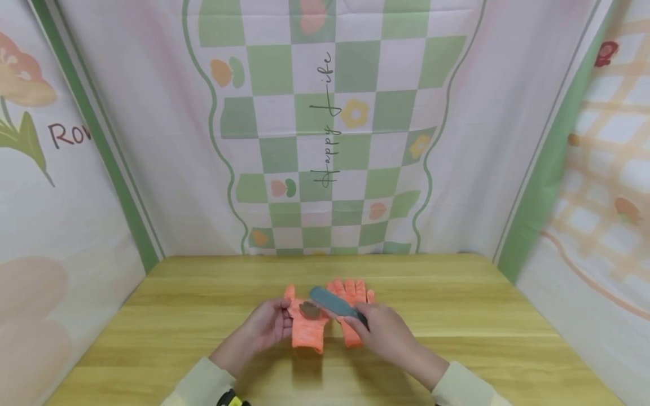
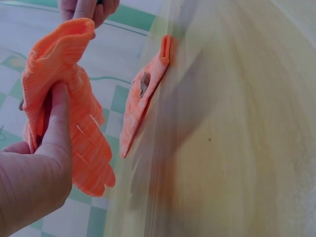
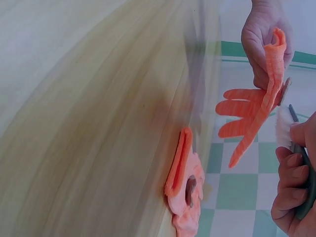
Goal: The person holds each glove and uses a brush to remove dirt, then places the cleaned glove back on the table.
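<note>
My left hand (image 1: 269, 324) grips an orange knit glove (image 1: 307, 334) by its edge, raised above the table, its fingers dangling in the left wrist view. A brown, mud-like lump (image 1: 309, 309) sticks to the glove's face. In my right hand (image 1: 383, 330) is a brush (image 1: 332, 301) with a dark blue-green back and white bristles (image 3: 285, 126). The right wrist view puts those bristles close to the lump; whether they touch is unclear. A second orange glove (image 1: 351, 290) lies on the table, carrying its own brown lump (image 3: 190, 191).
The wooden table (image 1: 178, 316) has light grain. Behind it hangs a green-and-white checked curtain (image 1: 269, 70), with printed fabric (image 1: 40, 225) on the left and more fabric (image 1: 599, 237) on the right.
</note>
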